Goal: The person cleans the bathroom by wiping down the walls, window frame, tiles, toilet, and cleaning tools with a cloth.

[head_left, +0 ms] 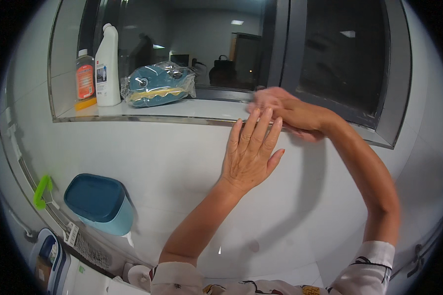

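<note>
Left hand (pixel 248 155): fingers together, flat on white wall tile (pixel 172 157), bracing | right hand (pixel 280 110): fingers clamped on pink cloth (pixel 266 98), pressed on window sill (pixel 147 110) | bottles (pixel 107 64), 10 o'clock.

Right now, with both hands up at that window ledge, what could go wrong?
The right hand is blurred at the ledge; if it is sweeping and carries on left, it might knock the plastic-wrapped blue toy or tip the tall white bottle and the orange bottle. Anything falling off could land near the blue bin below. The left hand lies flat on glossy white tiles, where it might slip.
</note>
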